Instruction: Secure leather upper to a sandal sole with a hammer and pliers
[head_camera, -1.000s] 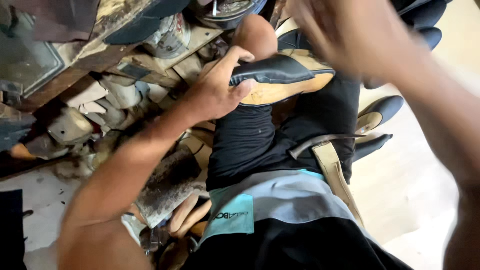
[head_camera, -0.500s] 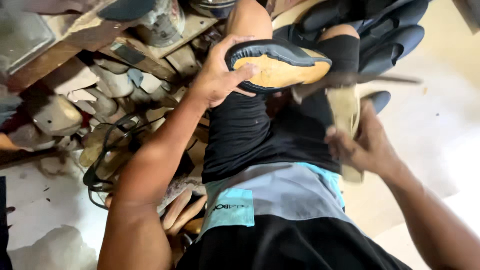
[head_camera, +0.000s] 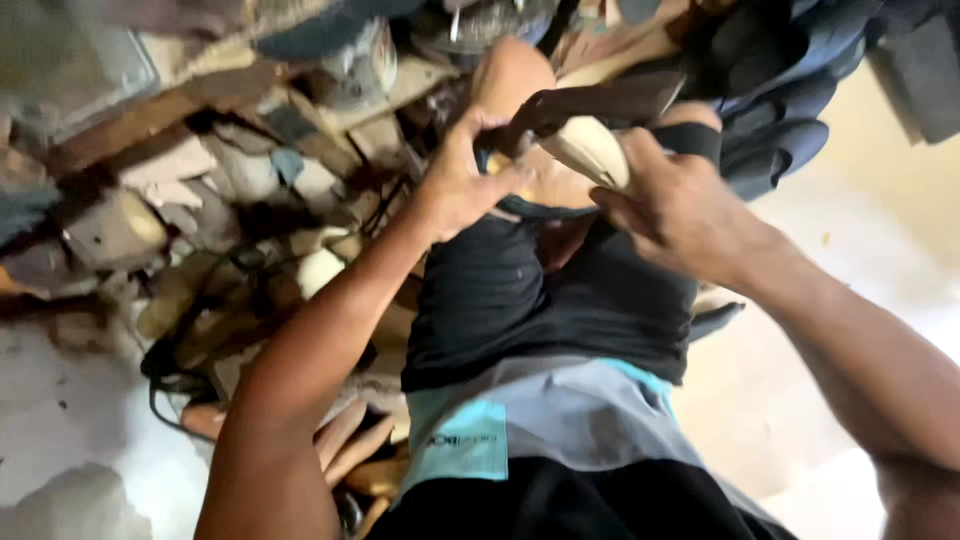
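Observation:
My left hand (head_camera: 470, 180) grips a shoe (head_camera: 560, 195) with a dark rim and tan sole, held over my lap just past my knee (head_camera: 512, 70). My right hand (head_camera: 680, 205) is closed around a pale tan strip (head_camera: 595, 150) with a dark strap-like piece (head_camera: 610, 100) running across the top of the shoe. Both hands meet at the shoe above my black shorts (head_camera: 540, 300). The frame is motion-blurred, so finer detail of the shoe is unclear.
A cluttered pile of wooden shoe lasts, scraps and tools (head_camera: 230, 230) fills the left side under a wooden bench edge (head_camera: 170, 110). Several dark shoe soles (head_camera: 790, 90) are stacked at the upper right. Pale floor (head_camera: 850, 300) lies to the right.
My right hand has come up from beside my thigh to the shoe, carrying the tan strip to it. My left hand kept hold of the shoe. The view shifted closer.

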